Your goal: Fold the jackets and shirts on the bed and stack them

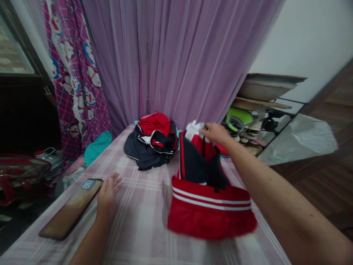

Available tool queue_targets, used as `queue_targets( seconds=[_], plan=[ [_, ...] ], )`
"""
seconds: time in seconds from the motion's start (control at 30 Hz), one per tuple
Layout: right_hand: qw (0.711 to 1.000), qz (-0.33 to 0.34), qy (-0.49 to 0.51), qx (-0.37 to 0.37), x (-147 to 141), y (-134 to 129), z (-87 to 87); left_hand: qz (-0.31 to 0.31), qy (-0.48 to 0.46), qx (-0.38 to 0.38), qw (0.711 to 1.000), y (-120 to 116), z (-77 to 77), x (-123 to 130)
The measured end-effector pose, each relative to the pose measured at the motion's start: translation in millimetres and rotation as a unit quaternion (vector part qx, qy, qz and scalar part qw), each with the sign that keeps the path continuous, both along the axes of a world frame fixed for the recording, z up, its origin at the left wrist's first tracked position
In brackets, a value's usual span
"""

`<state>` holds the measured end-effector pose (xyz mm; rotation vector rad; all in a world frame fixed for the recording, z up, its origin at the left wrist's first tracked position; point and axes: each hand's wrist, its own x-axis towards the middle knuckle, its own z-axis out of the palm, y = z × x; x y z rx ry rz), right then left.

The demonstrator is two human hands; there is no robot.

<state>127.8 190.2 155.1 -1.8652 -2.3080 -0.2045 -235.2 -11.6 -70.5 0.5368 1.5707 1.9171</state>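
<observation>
My right hand [213, 133] is closed on the white and red end of a garment [211, 209], which is red and dark navy with white stripes. The garment hangs down toward the near side over the table, its red striped part blurred by motion. My left hand [109, 189] lies open, fingers spread, beside a phone [73, 209] on the checked cloth. At the far end of the table sits a heap of clothes [151, 143], dark navy and red with white trim.
A pale checked cloth [132, 206] covers the table. Purple curtains [171, 59] hang behind it. At the right stands a rack with shoes [248, 129] beside a plastic bag [306, 140]. A teal cloth [97, 147] and metal pot [52, 158] are at the left.
</observation>
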Motion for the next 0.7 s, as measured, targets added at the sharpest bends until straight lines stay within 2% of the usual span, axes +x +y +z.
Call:
queue_targets(
  seconds=[0.07,0.1,0.13,0.17,0.2,0.23,0.27,0.3,0.37,0.4,0.43,0.47,0.5,0.57,0.6,0.63,0.67,0.7],
  plan=[
    [0.974,-0.052,0.097,0.197,3.0,4.5,33.6,0.002,-0.002,0.002,1.000,0.4,0.2,0.3],
    [0.960,-0.054,0.126,0.245,2.3,1.3,45.0,0.004,-0.004,0.004,1.000,0.6,0.6,0.8],
    [0.958,-0.047,0.139,0.245,0.0,-6.1,52.5,0.007,-0.008,0.005,1.000,0.8,1.2,1.4],
    [0.971,-0.030,0.135,0.193,-3.2,-17.6,56.6,0.009,-0.013,0.006,1.000,0.9,1.9,2.1],
    [0.988,-0.006,0.116,0.097,-6.9,-32.8,58.0,0.011,-0.017,0.006,1.000,1.0,2.6,2.9],
    [0.995,0.025,0.089,-0.037,-10.2,-50.5,58.1,0.013,-0.020,0.007,1.000,1.0,3.2,3.5],
    [0.979,0.073,0.061,-0.178,-12.4,-69.5,57.8,0.014,-0.022,0.009,1.000,0.9,3.6,4.1],
    [0.944,0.124,0.042,-0.304,-13.3,-88.2,58.0,0.015,-0.023,0.011,1.000,0.7,3.9,4.5],
    [0.840,0.223,0.046,-0.492,-11.8,-117.9,60.7,0.014,-0.021,0.015,1.000,0.0,3.8,5.0],
    [0.800,0.251,0.053,-0.543,-10.7,-126.0,62.3,0.014,-0.020,0.016,1.000,-0.4,3.6,5.1],
    [0.777,0.270,0.062,-0.566,-10.4,-128.3,62.8,0.013,-0.018,0.017,1.000,-0.8,3.4,5.1],
    [0.778,0.277,0.064,-0.561,-11.8,-124.7,61.9,0.011,-0.016,0.017,1.000,-1.3,3.1,5.0],
    [0.800,0.276,0.057,-0.531,-15.4,-115.6,59.3,0.007,-0.014,0.017,1.000,-1.6,2.8,5.0],
    [0.878,0.249,0.027,-0.408,-29.9,-85.2,52.9,0.001,-0.010,0.016,1.000,-2.0,2.5,4.8],
    [0.918,0.222,0.008,-0.327,-40.1,-67.0,52.7,0.001,-0.009,0.015,1.000,-2.0,2.5,4.7],
    [0.955,0.205,0.023,-0.211,-51.5,-48.6,57.3,0.003,-0.010,0.013,1.000,-1.9,2.6,4.6],
    [0.975,0.193,0.045,-0.099,-63.2,-31.4,68.2,0.006,-0.012,0.011,1.000,-1.8,2.8,4.5],
    [0.979,0.187,0.080,0.004,-74.4,-16.0,86.3,0.009,-0.015,0.008,1.000,-1.8,3.1,4.3]
  ],
)
